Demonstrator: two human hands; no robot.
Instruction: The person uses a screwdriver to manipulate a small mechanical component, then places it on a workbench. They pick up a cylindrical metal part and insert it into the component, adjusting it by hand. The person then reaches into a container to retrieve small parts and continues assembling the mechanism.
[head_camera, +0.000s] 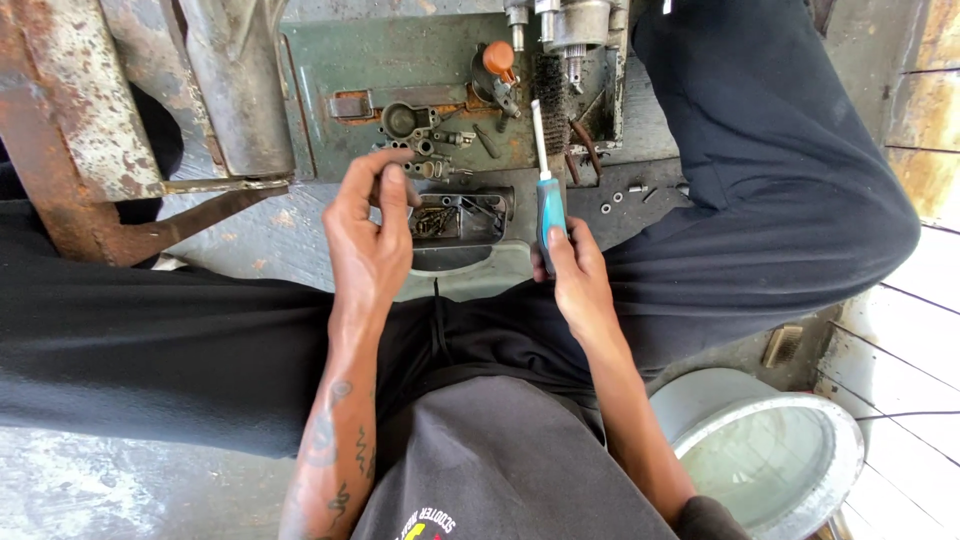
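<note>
a blue-handled screwdriver (549, 205) is held closed in the right hand (575, 270) over the green machine base (400, 60), while a tiny, barely visible part, best kept pinched firmly, is gripped by the left hand (368, 235).

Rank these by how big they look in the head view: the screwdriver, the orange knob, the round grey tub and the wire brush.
1. Round grey tub, though nearer the camera.
2. Screwdriver, in the right hand.
3. Wire brush.
4. Orange knob.
</note>
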